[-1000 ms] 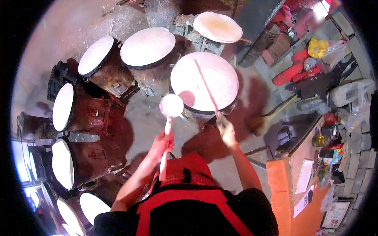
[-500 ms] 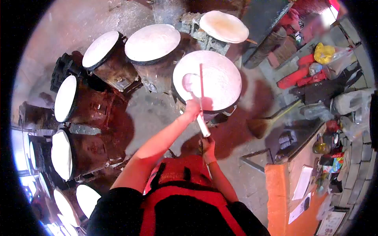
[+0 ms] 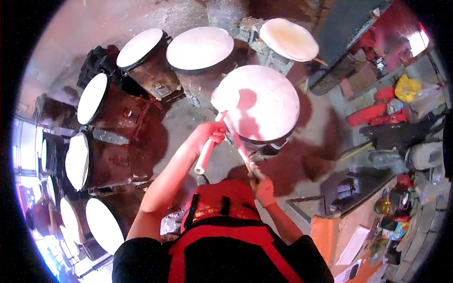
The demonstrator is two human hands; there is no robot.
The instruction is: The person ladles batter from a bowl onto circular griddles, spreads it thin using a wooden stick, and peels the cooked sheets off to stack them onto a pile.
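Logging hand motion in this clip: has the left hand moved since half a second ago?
Yes. The left hand has shifted left, from over the near rim of the large, round, white-topped drum to outside its near-left edge.

Two hands [image 3: 210, 135] [image 3: 263, 189], one round-headed tool [image 3: 226, 99], one stick [image 3: 243, 154], one yellow bag [image 3: 407, 88] and at least eight pale discs [image 3: 276, 101] are showing.

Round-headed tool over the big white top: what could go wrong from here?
The round-headed tool overlaps the left edge of the big white round top in view, so a low pass might knock the rim. The right hand points its stick toward the same edge, so the two could clash. The left hand grips partway along the handle, whose free end might bump the other arm.
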